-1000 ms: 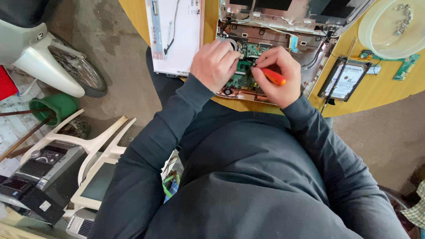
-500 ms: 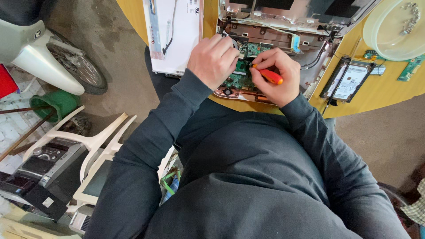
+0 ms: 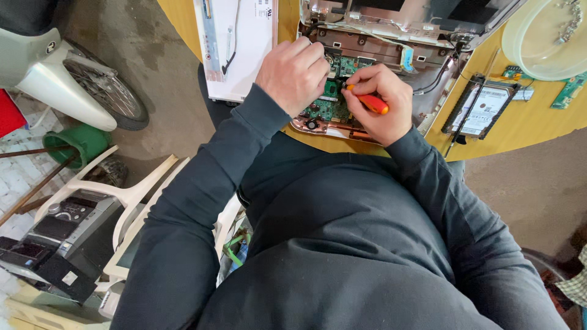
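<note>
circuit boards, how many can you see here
2. One green circuit board sits in the opened laptop under both hands; a loose green board lies at the table's right edge, beside the plastic bowl. Others may be hidden.

Right hand (image 3: pixel 380 104) gripping orange screwdriver (image 3: pixel 369 102) over green circuit board (image 3: pixel 330 104); left hand (image 3: pixel 293 73) just beside, resting on opened laptop (image 3: pixel 391 36).

Soft, even daylight from above; no hard shadows, only faint shade under the hands (image 3: pixel 330 85) on the opened laptop (image 3: pixel 391 67). Mild glare on white panel (image 3: pixel 241 43) & pale dish (image 3: pixel 544 43). Wide-angle bend at edges; centre sharp, corners slightly soft.
</note>
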